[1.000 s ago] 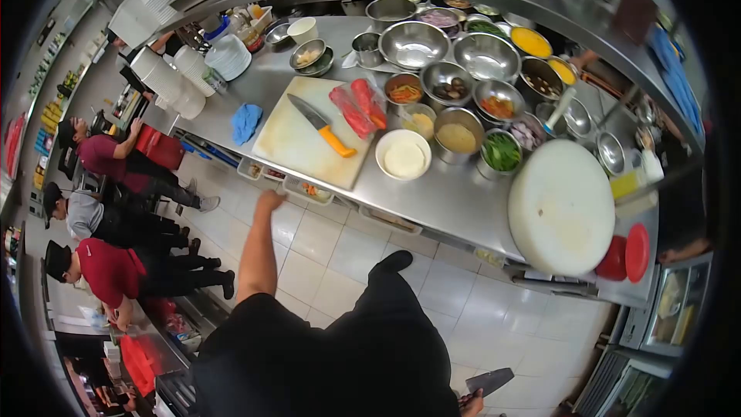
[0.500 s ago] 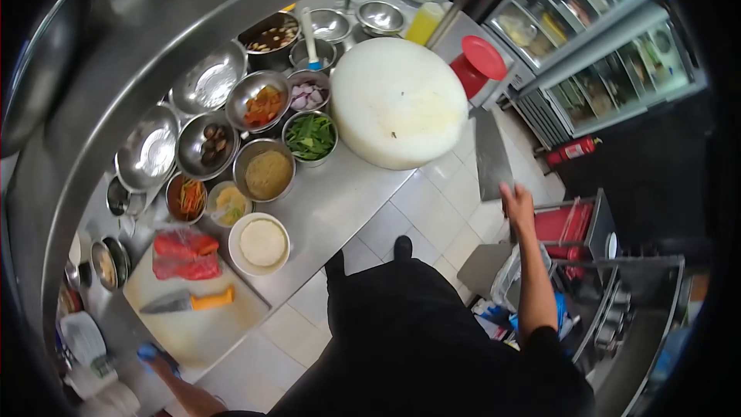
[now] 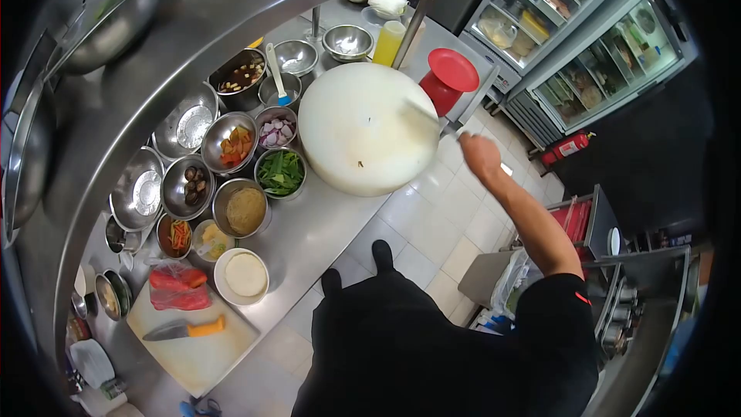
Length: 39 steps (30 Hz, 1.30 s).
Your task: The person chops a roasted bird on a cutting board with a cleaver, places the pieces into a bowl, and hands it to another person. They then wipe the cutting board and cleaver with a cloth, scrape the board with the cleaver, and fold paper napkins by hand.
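Head view | right hand (image 3: 480, 153): grip closed round cleaver (image 3: 449, 130) handle | handling: probably heavy, stiff; best held by the handle, clear of the edge | look: grey, blurred, narrow | place: by white chopping block (image 3: 369, 125), contact unclear | left hand: unseen, grip cannot be told

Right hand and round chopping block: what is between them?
In the head view, the cleaver is there, gripped by the right hand; its blurred blade overlaps the right edge of the round chopping block, contact unclear.
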Each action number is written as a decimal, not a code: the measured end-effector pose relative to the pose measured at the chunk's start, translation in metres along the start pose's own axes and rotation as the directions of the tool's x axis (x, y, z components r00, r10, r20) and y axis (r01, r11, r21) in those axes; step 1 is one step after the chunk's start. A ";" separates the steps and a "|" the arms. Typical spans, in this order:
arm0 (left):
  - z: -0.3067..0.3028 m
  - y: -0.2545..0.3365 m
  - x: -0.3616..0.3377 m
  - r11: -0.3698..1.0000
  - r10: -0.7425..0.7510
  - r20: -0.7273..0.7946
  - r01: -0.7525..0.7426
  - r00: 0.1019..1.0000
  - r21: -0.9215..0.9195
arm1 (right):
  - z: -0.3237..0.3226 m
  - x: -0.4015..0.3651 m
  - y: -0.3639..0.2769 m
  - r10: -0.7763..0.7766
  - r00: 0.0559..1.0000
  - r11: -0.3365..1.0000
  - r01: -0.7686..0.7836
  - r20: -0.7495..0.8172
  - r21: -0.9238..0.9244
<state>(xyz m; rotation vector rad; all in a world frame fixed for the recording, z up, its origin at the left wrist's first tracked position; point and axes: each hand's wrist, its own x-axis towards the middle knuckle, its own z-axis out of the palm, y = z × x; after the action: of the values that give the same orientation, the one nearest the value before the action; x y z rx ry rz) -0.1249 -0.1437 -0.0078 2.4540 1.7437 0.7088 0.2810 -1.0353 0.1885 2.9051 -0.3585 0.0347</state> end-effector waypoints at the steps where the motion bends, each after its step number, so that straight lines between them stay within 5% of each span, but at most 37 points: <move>1: -0.011 -0.003 -0.034 1.000 -0.022 0.025 0.023 0.999 -0.022 | 0.015 -0.011 -0.001 -0.115 0.993 0.993 0.116 -0.041 0.025; 3: -0.028 -0.008 -0.101 0.992 -0.101 0.154 0.111 0.983 -0.057 | -0.016 -0.031 -0.022 -0.283 0.956 0.951 0.270 0.076 0.154; 6: -0.036 -0.008 -0.202 0.959 -0.220 0.451 0.278 0.865 -0.064 | -0.027 -0.008 -0.017 -0.332 0.943 0.932 0.325 0.013 0.160; 8: -0.037 0.003 -0.266 0.922 -0.260 0.664 0.384 0.701 -0.044 | 0.004 0.061 0.002 -0.201 0.972 0.954 0.223 -0.124 0.201; 10: -0.028 0.021 -0.321 0.871 -0.270 0.836 0.492 0.478 0.000 | 0.008 0.070 -0.007 -0.322 0.941 0.921 0.337 -0.105 0.194; 12: -0.023 0.038 -0.364 0.824 -0.239 0.926 0.566 0.292 0.034 | 0.005 0.051 -0.016 -0.551 0.829 0.809 0.559 -0.094 0.184; 15: -0.008 0.062 -0.411 0.748 -0.189 0.971 0.662 0.145 0.046 | -0.021 0.050 -0.008 -0.684 0.728 0.708 0.678 -0.045 0.197; 18: 0.024 0.057 -0.436 0.600 -0.196 0.979 0.796 0.056 0.074 | -0.006 0.101 0.004 -0.559 0.816 0.794 0.578 -0.145 0.192; 21: -0.025 0.133 -0.432 0.866 -0.161 0.947 0.499 0.278 0.000 | 0.010 0.102 0.002 -0.557 0.809 0.783 0.587 -0.187 0.205; 23: -0.077 0.197 -0.424 0.917 -0.169 0.923 0.400 0.345 0.019 | 0.001 0.072 0.007 -0.715 0.669 0.631 0.742 -0.202 0.226; 25: -0.066 0.186 -0.425 0.906 -0.224 0.901 0.419 0.371 0.052 | -0.015 0.071 0.013 -0.764 0.634 0.601 0.767 -0.121 0.225; 26: -0.040 0.160 -0.426 0.952 -0.090 0.906 0.304 0.414 -0.044 | -0.012 0.081 0.014 -0.727 0.667 0.638 0.744 -0.163 0.198; 29: -0.036 0.154 -0.428 0.911 -0.146 0.902 0.411 0.407 -0.038 | 0.014 0.099 0.005 -0.599 0.764 0.740 0.642 -0.239 0.201; 31: -0.015 0.147 -0.426 0.944 -0.086 0.889 0.323 0.450 -0.073 | 0.014 0.093 0.000 -0.680 0.715 0.698 0.699 -0.163 0.156; 32: -0.014 0.145 -0.427 0.911 -0.056 0.904 0.392 0.423 -0.127 | 0.020 0.079 0.002 -0.749 0.631 0.609 0.776 -0.203 0.164; 35: -0.016 0.158 -0.431 0.868 -0.027 0.925 0.467 0.378 -0.166 | -0.008 0.049 0.016 -0.779 0.606 0.547 0.783 -0.163 0.297; 36: -0.011 0.157 -0.432 0.869 -0.030 0.929 0.469 0.368 -0.158 | -0.020 0.054 0.021 -0.705 0.710 0.683 0.681 -0.009 0.262; 37: -0.005 0.153 -0.433 0.863 -0.023 0.930 0.476 0.367 -0.167 | -0.006 0.054 0.030 -0.708 0.707 0.683 0.683 0.003 0.258; 39: 0.001 0.152 -0.436 0.851 -0.015 0.930 0.493 0.367 -0.181 | 0.033 0.066 0.062 -0.516 0.842 0.736 0.531 -0.161 0.420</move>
<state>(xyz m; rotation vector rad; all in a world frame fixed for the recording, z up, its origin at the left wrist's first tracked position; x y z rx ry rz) -0.1041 -0.5935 -0.1097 1.5722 1.2175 -0.2972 0.3299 -1.1173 0.1724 3.3373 0.5745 0.0869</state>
